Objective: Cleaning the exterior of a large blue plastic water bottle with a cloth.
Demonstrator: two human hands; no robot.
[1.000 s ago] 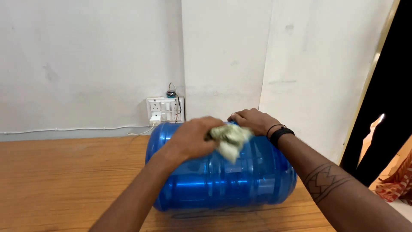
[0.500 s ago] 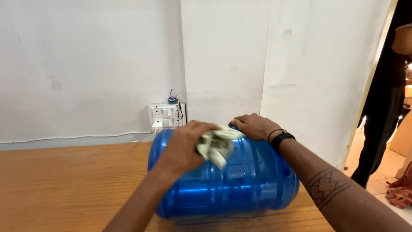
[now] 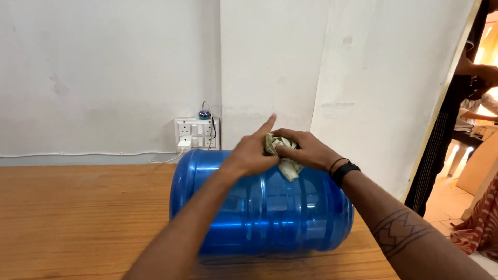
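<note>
Two bare hands meet over a large blue water jug that lies on its side on a wooden tabletop, its ribbed barrel running left to right with the far end towards a white wall. Lying flat, the jug offers its curved upper side to the hands, and its own weight seems enough to keep it from rolling. Above the jug's far top edge, the left hand and the right hand share a crumpled pale cloth: the left grip pinches one side of it with the forefinger pointing straight up, while the right grip is closed over the other side, most likely bunching the cloth into a tighter wad. A loose fold hangs down and touches the jug's top. A black band circles the right wrist. Behind the jug, a white switch-and-socket panel sits on the wall with a charger plugged in. To the jug's right, past a doorway, another person stands partly in view.
</note>
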